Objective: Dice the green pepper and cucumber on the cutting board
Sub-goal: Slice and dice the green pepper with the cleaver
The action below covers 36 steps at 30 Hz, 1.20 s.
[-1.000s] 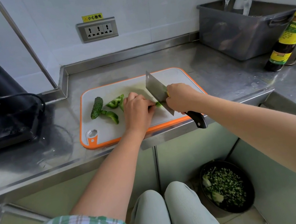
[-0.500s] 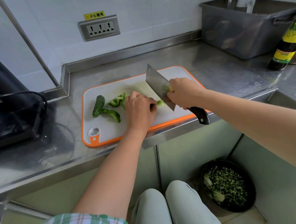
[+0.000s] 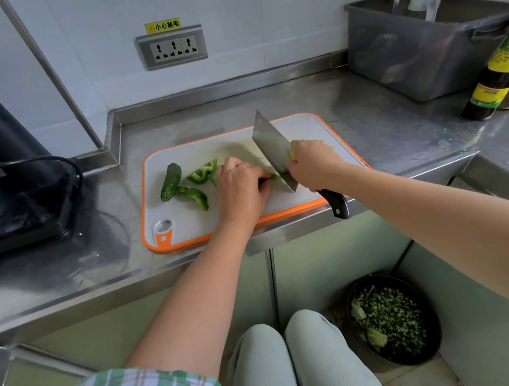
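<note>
R hand (image 3: pixel 313 164) grips cleaver (image 3: pixel 271 150); L hand (image 3: pixel 239 188) pins pepper (image 3: pixel 275 177).

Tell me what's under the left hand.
A green pepper piece pokes out at the fingertips of the left hand, beside the cleaver blade, on the board. How much lies under the palm is hidden.
</note>
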Available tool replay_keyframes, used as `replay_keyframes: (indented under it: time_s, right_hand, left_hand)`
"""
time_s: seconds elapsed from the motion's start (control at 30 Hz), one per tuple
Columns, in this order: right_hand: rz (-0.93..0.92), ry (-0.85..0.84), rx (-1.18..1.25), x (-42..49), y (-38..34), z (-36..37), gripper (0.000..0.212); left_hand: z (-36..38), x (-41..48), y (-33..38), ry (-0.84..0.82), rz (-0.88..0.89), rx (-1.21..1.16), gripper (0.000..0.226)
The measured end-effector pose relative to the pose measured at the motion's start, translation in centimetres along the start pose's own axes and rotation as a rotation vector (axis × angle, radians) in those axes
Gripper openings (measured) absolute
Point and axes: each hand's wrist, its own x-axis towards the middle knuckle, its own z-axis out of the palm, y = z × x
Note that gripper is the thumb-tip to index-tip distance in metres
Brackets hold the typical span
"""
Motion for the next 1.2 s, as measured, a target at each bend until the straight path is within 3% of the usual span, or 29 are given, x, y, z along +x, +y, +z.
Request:
replay_keyframes:
  time_s: [0.13,0.33,0.43,0.67,0.8,0.97,1.2]
  right_hand:
    - [-0.017,-0.020,0.051,-0.3,0.2,-1.1,0.004]
    - [-0.049,-0.119,-0.074,-0.9,-0.5,-1.2,0.003]
    - [-0.057,-0.106,-0.102,-0.8,-0.6,-0.7,0.013]
    - [-0.020,-0.003,-0.025,-0.1,-0.4,0.0,0.004]
    - [-0.033,-0.026,0.020,-0.6,-0.4,-1.2,0.006]
    - [-0.060,-0.095,-0.115,-1.2,-1.0,-1.2,0.004]
    - [-0.051,-0.047,-0.122,-0.8,-1.4,0.1,0.003]
  left_hand:
    - [-0.2,0.0,0.2,0.001,-0.052,-0.032,0.015]
    - [-0.4,-0.1,0.2,-0.008,-0.047,-0.031,0.011]
    - [-0.5,-0.2,0.3,-0.009,-0.054,-0.032,0.011]
    - [-0.6,-0.4,0.3,0.008,-0.015,0.000,0.014]
    - [-0.5,-0.3,0.4,0.005,-0.033,0.021,0.012]
    - [-0.6,-0.4,0.4,0.002,-0.049,0.008,0.013]
    - [-0.8,-0.4,0.6,0.008,-0.035,0.026,0.007]
